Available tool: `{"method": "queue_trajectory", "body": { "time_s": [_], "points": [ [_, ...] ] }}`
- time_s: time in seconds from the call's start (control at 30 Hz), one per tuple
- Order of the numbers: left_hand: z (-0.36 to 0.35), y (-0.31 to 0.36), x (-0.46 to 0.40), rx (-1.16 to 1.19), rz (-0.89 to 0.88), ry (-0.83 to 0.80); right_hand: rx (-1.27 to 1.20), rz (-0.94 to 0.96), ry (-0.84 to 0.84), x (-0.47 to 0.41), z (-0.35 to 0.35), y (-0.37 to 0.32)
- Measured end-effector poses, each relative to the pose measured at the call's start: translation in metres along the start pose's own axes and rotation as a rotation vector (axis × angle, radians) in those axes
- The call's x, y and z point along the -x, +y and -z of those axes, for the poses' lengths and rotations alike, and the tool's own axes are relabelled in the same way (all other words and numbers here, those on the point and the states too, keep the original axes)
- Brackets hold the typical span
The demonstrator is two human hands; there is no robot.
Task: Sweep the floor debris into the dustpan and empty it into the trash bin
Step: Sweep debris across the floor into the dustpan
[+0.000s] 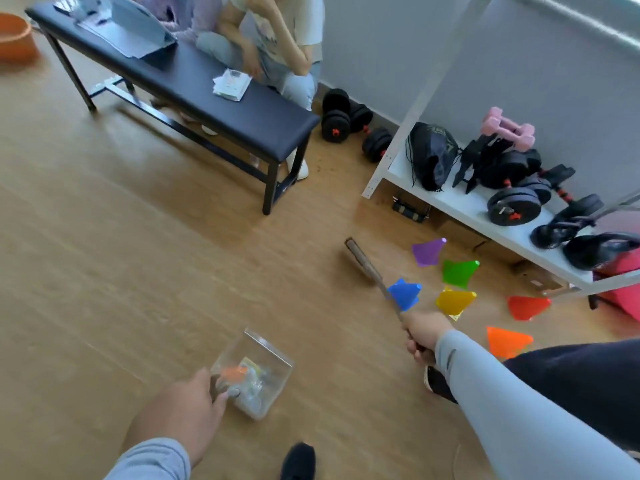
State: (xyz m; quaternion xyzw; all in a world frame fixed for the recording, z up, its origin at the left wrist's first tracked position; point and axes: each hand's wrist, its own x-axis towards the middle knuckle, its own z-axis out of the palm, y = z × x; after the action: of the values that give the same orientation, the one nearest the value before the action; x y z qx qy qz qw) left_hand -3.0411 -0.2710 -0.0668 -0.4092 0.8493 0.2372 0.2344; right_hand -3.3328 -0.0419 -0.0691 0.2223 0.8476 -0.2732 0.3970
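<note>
The clear dustpan (254,372) is motion-blurred, so the scraps inside cannot be told apart. The left hand (187,407) covers its near edge. The broom (360,259) smears, its handle hidden inside the right hand (424,332). The orange bin (15,38) is cut off at the left edge.

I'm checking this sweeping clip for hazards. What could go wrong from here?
1. The brown broom head held by the right hand sits right beside the purple cone and blue cone; a stroke may well knock them over.
2. The clear plastic dustpan in the left hand already holds orange and pale scraps, and could spill if tipped.
3. The broom is far from the dustpan, so debris might scatter on the way.
</note>
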Motion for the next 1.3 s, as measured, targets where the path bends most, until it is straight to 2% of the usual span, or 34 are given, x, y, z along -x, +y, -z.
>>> {"method": "queue_trajectory", "body": {
  "time_s": [0.1, 0.2, 0.3, 0.5, 0.6, 0.67, 0.8, 0.9, 1.03, 1.1, 1.17, 1.23, 1.3],
  "points": [
    [0.003, 0.002, -0.006, -0.004, 0.033, -0.005, 0.038, 0.041, 0.041, -0.062, -0.011, -0.053],
    [0.008, 0.001, -0.005, -0.098, 0.050, -0.006, 0.148, 0.037, 0.018, -0.097, -0.041, -0.062],
    [0.012, -0.002, -0.010, -0.139, 0.060, 0.011, 0.517, 0.156, -0.015, -0.087, -0.072, -0.023],
    [0.011, -0.014, -0.023, -0.076, 0.018, 0.024, 0.737, 0.216, -0.234, 0.021, -0.084, 0.103],
    [0.003, -0.019, -0.019, -0.039, -0.006, 0.020, 0.737, 0.244, -0.322, 0.072, -0.074, 0.146],
    [-0.001, -0.028, -0.006, 0.076, -0.004, -0.047, 0.738, 0.208, -0.395, 0.100, -0.059, 0.153],
    [-0.008, -0.065, 0.038, 0.179, 0.006, -0.071, 0.366, 0.132, -0.422, 0.133, -0.007, 0.143],
    [-0.007, -0.099, 0.075, 0.192, 0.038, -0.032, 0.313, 0.167, -0.388, 0.160, 0.011, 0.139],
    [-0.005, -0.135, 0.098, 0.158, 0.050, -0.004, 0.373, 0.249, -0.228, 0.156, -0.021, 0.116],
    [-0.005, -0.148, 0.099, 0.139, 0.072, 0.000, 0.379, 0.259, -0.203, 0.137, -0.043, 0.097],
    [-0.008, -0.161, 0.097, 0.118, 0.096, -0.023, 0.417, 0.266, -0.234, 0.124, -0.068, 0.089],
    [-0.012, -0.175, 0.093, 0.107, 0.129, -0.047, 0.513, 0.339, -0.343, 0.107, -0.101, 0.093],
    [-0.014, -0.188, 0.090, 0.127, 0.165, -0.047, 0.561, 0.331, -0.406, 0.113, -0.136, 0.099]
  ]
}}
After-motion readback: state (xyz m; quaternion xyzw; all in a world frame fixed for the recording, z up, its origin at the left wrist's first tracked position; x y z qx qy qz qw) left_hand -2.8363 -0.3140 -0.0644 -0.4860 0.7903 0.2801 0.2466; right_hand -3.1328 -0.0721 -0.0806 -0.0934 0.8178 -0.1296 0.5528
